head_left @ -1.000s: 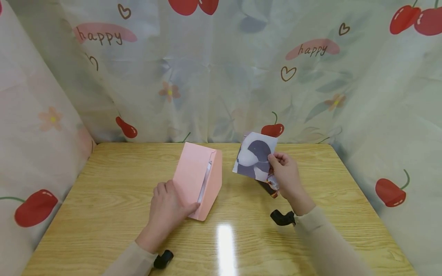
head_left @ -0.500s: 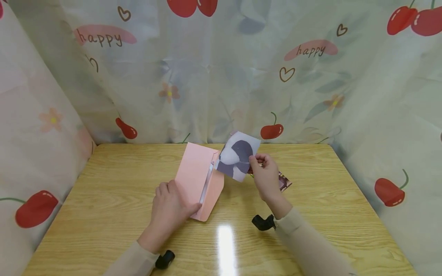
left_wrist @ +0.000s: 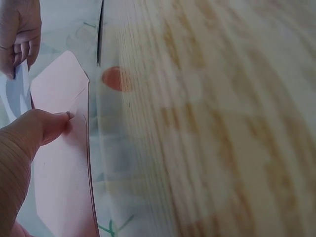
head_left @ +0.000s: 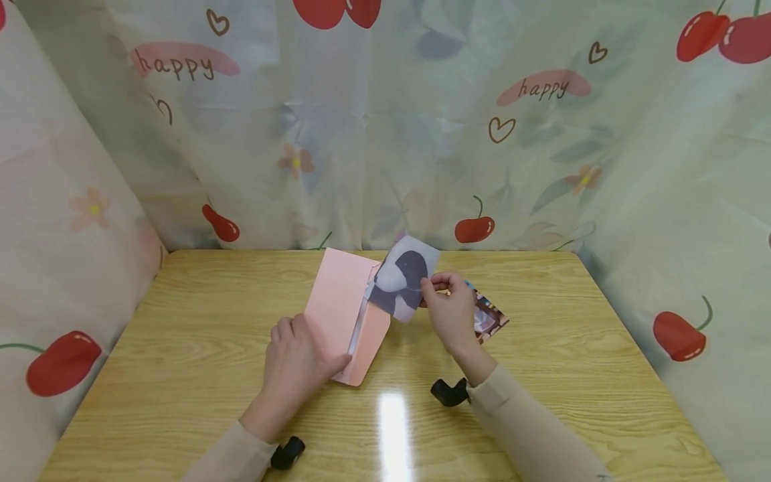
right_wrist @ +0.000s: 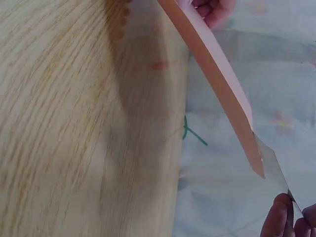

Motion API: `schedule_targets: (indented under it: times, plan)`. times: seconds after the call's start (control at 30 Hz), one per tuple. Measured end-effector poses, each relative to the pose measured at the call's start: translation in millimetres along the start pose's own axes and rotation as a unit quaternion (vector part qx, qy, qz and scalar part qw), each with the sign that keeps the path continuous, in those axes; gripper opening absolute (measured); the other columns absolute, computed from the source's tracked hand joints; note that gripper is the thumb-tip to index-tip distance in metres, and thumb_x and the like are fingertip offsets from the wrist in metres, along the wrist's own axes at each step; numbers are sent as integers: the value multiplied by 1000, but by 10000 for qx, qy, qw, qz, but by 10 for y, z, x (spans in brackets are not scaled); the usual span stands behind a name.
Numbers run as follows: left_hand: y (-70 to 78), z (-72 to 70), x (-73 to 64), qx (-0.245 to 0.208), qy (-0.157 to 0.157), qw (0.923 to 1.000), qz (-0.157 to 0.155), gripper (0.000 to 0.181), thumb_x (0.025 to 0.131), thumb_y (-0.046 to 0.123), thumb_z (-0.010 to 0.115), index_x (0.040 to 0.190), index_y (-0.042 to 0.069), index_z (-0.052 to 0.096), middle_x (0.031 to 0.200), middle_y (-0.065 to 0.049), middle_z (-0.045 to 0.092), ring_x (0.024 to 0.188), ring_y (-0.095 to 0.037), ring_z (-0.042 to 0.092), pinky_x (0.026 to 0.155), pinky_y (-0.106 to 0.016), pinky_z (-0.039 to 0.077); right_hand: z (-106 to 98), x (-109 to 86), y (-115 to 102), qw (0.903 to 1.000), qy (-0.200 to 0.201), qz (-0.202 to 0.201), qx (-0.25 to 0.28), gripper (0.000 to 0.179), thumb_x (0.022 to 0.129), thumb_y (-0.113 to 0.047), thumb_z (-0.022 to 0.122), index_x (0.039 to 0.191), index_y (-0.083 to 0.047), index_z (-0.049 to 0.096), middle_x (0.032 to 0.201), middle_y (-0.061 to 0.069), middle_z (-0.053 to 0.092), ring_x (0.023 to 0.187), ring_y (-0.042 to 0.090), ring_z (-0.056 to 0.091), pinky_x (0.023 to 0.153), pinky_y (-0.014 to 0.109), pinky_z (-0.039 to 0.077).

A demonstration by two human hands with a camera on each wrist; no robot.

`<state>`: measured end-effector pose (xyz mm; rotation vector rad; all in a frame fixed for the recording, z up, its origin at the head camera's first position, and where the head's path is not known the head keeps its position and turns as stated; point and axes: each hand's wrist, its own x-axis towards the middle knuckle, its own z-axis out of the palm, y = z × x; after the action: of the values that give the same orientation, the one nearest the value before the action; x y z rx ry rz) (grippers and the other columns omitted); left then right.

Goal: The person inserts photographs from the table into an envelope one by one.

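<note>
My left hand (head_left: pixel 296 358) grips the lower part of a pink envelope (head_left: pixel 334 291), thumb at its opening and fingers behind its left side. The envelope is tilted, its flap (head_left: pixel 377 329) folded out to the right, and a pale strip shows along the opening. Between thumb and fingers my right hand (head_left: pixel 453 313) pinches the right edge of a card (head_left: pixel 394 278) printed with a grey-and-white cartoon animal. The card's left corner lies right at the envelope's mouth. In the right wrist view, the card (right_wrist: pixel 274 165) overlaps the end of the envelope (right_wrist: pixel 219 89).
A colourful picture card (head_left: pixel 489 318) lies on the wooden table (head_left: pixel 572 375), partly hidden behind my right hand. A curtain (head_left: pixel 385 134) printed with cherries encloses the back and sides. Black wrist cameras, such as the right one (head_left: pixel 448 393), stick out from both sleeves.
My right hand has carried the animal card leftward, from beside the envelope to its opening. More of the colourful card on the table now shows. The left hand and envelope have barely moved.
</note>
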<state>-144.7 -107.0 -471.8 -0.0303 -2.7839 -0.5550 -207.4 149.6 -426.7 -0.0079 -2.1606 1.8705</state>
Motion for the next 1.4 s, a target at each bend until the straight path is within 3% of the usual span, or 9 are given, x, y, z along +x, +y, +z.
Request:
schedule_targets:
  times: [0.3, 0.67, 0.8, 0.93, 1.23, 1.4]
  plan:
    - [-14, 9, -6, -78, 102, 9999, 57, 101, 55, 67, 80, 108, -12, 48, 96, -25, 47, 86, -38, 46, 67, -47, 45, 39, -34, -1, 9991, -256, 318, 63, 21, 92, -19, 67, 98, -3, 56, 89, 16, 54, 72, 38, 66, 64, 35, 56]
    - [-32, 37, -3, -137, 70, 9999, -27, 101, 56, 68, 79, 108, -12, 47, 97, -25, 45, 88, -38, 45, 68, -48, 44, 61, -61, -45, 9931, -808, 787, 326, 22, 91, -17, 68, 99, 1, 57, 87, 15, 56, 74, 29, 66, 72, 39, 55]
    - [-35, 24, 4, -168, 65, 9998, -27, 100, 57, 68, 79, 108, -12, 46, 96, -25, 45, 87, -38, 45, 68, -47, 43, 80, -62, -32, 9875, -1102, 1027, 455, 21, 91, -15, 69, 98, 3, 60, 83, 15, 59, 74, 28, 65, 79, 47, 53]
    - [-41, 22, 10, -182, 139, 9997, 22, 98, 57, 67, 80, 105, -11, 47, 94, -24, 45, 84, -37, 44, 66, -46, 42, 87, -62, 34, 9841, -1306, 1100, 490, 18, 90, -14, 69, 96, 2, 62, 82, 17, 61, 72, 27, 65, 81, 55, 50]
    - [-34, 31, 21, -184, 65, 9998, -54, 99, 56, 68, 79, 105, -12, 46, 94, -24, 44, 86, -36, 43, 69, -44, 40, 87, -78, 59, 9797, -1525, 1224, 451, 17, 90, -13, 69, 96, 1, 61, 83, 18, 61, 75, 29, 65, 82, 57, 49]
    - [-36, 39, 19, -234, 165, 9996, -12, 97, 56, 65, 80, 104, -12, 46, 93, -25, 44, 85, -37, 43, 69, -45, 40, 82, -84, 64, 9777, -1656, 1234, 368, 17, 89, -14, 70, 96, 0, 61, 83, 19, 61, 77, 37, 65, 81, 56, 50]
